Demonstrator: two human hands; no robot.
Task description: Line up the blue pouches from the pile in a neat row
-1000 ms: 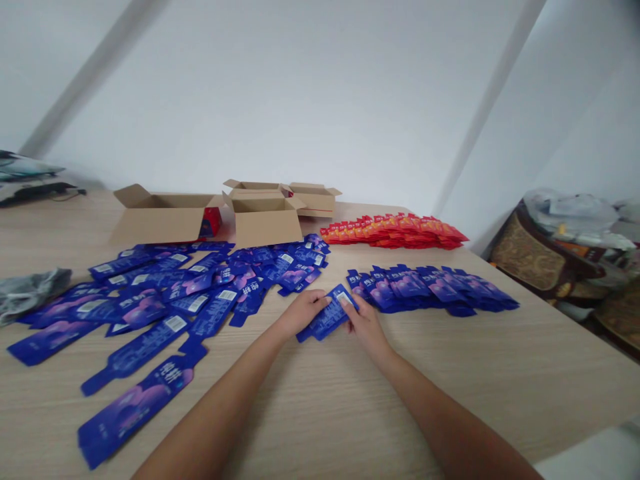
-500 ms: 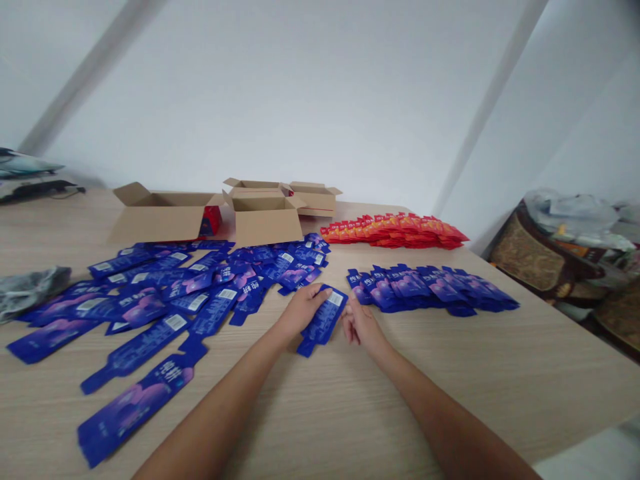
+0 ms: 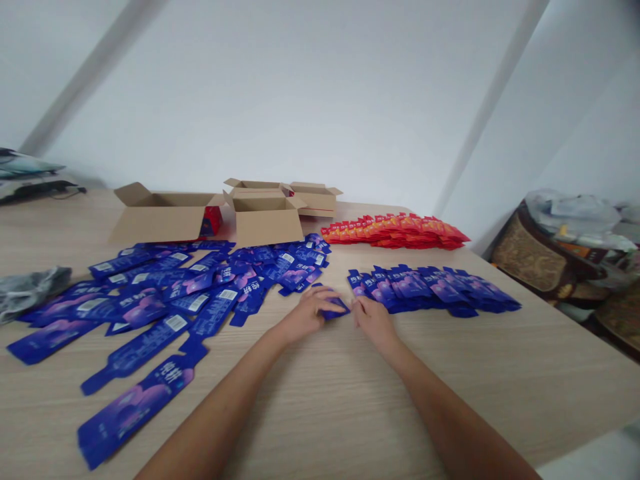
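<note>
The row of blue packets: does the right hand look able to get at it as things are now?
Probably yes: the right hand is close to the left end of the row of blue packets, and nothing visible stands between them.

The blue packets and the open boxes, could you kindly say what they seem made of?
Blue packets: probably thin coated card with a smooth, perhaps satin, printed finish; they look flat with neat tabs, though plastic film is possible. Open boxes: most likely cardboard, brown and matte, judging by their stiff flaps.
</note>
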